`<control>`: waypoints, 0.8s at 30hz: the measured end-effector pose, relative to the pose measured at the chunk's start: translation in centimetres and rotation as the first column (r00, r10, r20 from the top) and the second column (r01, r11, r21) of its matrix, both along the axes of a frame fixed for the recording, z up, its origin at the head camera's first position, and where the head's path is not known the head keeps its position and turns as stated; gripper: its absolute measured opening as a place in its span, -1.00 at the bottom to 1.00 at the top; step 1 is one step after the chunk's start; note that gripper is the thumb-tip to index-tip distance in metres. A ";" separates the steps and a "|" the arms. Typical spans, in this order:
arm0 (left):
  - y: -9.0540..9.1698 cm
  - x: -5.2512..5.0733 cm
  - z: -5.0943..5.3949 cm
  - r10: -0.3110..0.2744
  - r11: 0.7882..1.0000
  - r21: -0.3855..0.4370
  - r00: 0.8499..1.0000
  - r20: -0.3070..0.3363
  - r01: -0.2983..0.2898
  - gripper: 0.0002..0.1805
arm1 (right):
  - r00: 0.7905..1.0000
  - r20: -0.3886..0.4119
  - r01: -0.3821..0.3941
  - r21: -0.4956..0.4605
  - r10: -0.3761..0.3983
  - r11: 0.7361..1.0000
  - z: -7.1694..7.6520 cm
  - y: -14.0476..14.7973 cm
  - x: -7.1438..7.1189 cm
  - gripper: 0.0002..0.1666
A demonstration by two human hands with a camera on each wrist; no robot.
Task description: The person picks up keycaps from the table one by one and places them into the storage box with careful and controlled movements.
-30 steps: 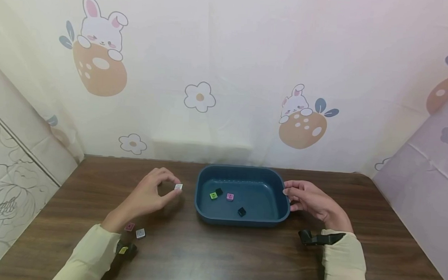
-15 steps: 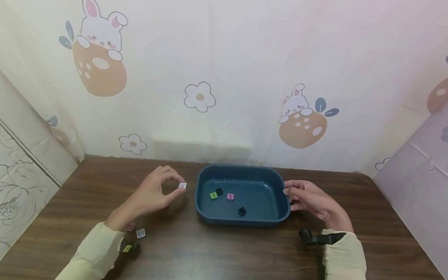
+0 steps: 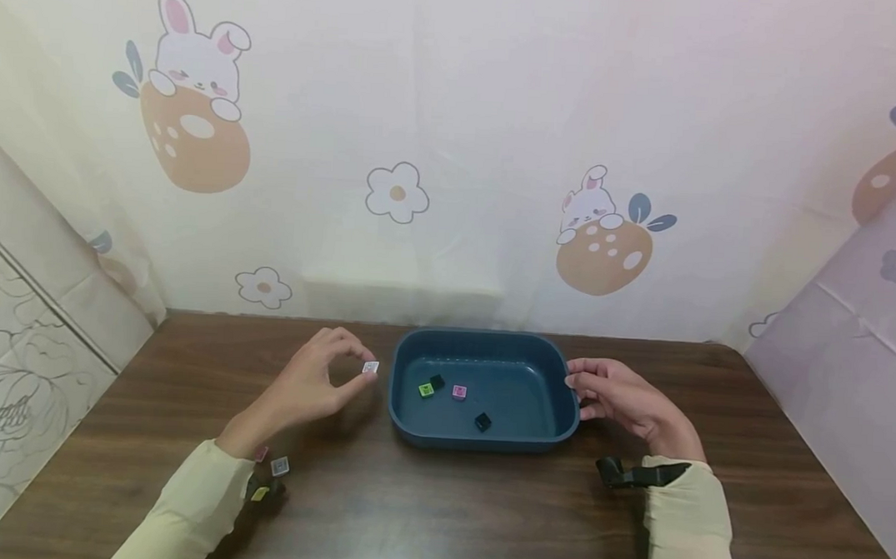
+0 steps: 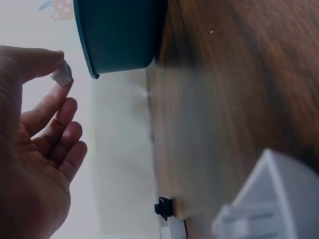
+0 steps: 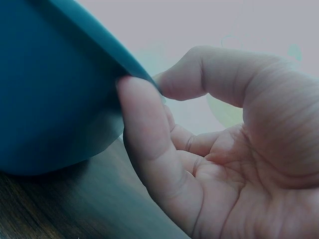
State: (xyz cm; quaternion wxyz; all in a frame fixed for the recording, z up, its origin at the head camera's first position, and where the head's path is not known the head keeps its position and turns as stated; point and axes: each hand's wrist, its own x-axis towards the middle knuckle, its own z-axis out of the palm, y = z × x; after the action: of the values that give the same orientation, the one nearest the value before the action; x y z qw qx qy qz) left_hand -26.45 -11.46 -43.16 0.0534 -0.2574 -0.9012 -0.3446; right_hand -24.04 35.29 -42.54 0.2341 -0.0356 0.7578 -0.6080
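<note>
Between thumb and index finger my left hand (image 3: 314, 380) pinches a small white square block (image 3: 371, 367), held up just left of the blue plastic bin (image 3: 478, 443). In the left wrist view the same white block (image 4: 62, 74) sits at the fingertips, apart from the bin's wall (image 4: 117, 40). My right hand (image 3: 626, 404) grips the bin's right rim; the right wrist view has the thumb at the rim and a finger against the outer wall (image 5: 60, 109). Inside the bin lie a green block (image 3: 426, 390), a pink block (image 3: 460, 392) and two black blocks (image 3: 483, 421).
By my left wrist, a white block (image 3: 280, 466), a partly hidden dark pink block (image 3: 262, 453) and a yellow piece (image 3: 260, 494) are on the wooden table (image 3: 423, 512). A patterned curtain (image 3: 482, 189) hangs behind the table.
My left hand has moved slightly right and up with the white block, closer to the bin. My right hand and the bin have stayed in place.
</note>
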 end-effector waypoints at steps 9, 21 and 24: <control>0.4 0.0 0.3 -0.012 1.000 0.004 0.999 -0.036 0.012 -0.80 | 1.000 -0.002 -0.012 -0.014 0.012 1.000 0.0 0.1 0.0 -0.59; 1.0 -0.2 0.5 -0.026 1.000 0.000 0.999 -0.046 0.026 -0.82 | 1.000 0.003 -0.011 -0.009 0.011 1.000 0.1 0.0 0.0 -0.56; 1.1 -0.3 0.5 -0.034 0.999 -0.002 0.998 -0.046 0.034 -0.81 | 1.000 0.001 -0.012 -0.013 0.012 1.000 0.1 0.0 0.0 -0.57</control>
State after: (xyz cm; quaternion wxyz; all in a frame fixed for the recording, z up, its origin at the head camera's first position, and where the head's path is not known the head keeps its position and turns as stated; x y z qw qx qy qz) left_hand -26.71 -10.31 -42.63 0.0682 -0.2808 -0.8953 -0.3390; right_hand -24.05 35.30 -42.47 0.2380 -0.0413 0.7533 -0.6116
